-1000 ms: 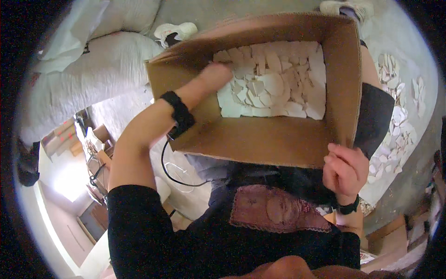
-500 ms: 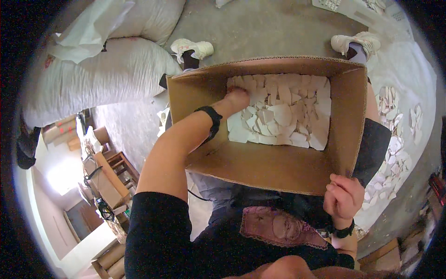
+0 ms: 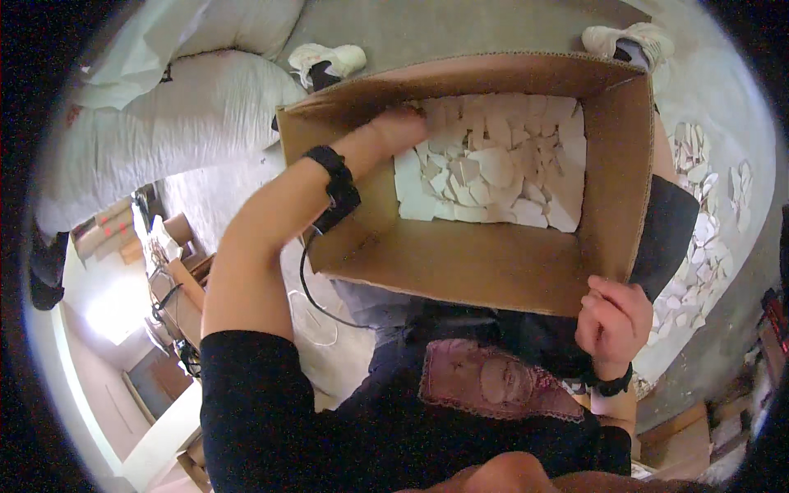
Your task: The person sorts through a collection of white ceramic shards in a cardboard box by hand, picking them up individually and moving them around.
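Observation:
A deep, open cardboard box (image 3: 460, 267) rests across my lap between my knees. Flat, irregular white pieces (image 3: 493, 168) cover its bottom, overlapping in the middle, with larger ones along the sides. My left hand (image 3: 399, 130) reaches into the far left corner, at the edge of these pieces. Its fingers point down and are blurred and partly hidden, so what they hold cannot be made out. At the near right corner, my right hand (image 3: 612, 322) is closed on the box's rim. Both wrists wear black bands, and a cable runs from the left one.
More white pieces (image 3: 694, 255) lie on a pale sheet on the floor to the right. Big stuffed white sacks (image 3: 189, 123) stand at the far left. My shoes (image 3: 325, 62) show beyond the box. Cardboard (image 3: 678, 440) is stacked at the lower right.
The box appears higher in view, with the whole scene shifted somewhat. My left hand has moved toward the far left corner of the box. My right hand stays on the rim.

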The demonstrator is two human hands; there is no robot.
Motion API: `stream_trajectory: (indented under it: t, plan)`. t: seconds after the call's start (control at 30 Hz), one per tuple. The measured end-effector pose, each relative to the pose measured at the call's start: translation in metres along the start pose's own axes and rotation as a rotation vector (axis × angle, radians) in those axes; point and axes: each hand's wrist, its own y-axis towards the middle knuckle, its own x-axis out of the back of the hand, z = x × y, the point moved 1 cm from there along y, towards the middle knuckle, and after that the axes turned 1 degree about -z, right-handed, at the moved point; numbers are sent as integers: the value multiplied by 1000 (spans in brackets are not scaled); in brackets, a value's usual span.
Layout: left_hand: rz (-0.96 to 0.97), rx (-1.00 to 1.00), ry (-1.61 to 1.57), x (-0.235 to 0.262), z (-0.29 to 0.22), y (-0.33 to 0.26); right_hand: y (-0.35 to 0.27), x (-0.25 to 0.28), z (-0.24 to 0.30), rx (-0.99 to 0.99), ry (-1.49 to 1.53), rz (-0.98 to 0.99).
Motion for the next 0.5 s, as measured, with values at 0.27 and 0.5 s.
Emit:
stream_trajectory:
  t: [0.27,0.5]
  plan:
    - [463,-310,105,39,-33,-5,4,-1,-3,70,28,-21]
    - [406,-547,45,23,-70,-14,2,-2,-2,17,65,-20]
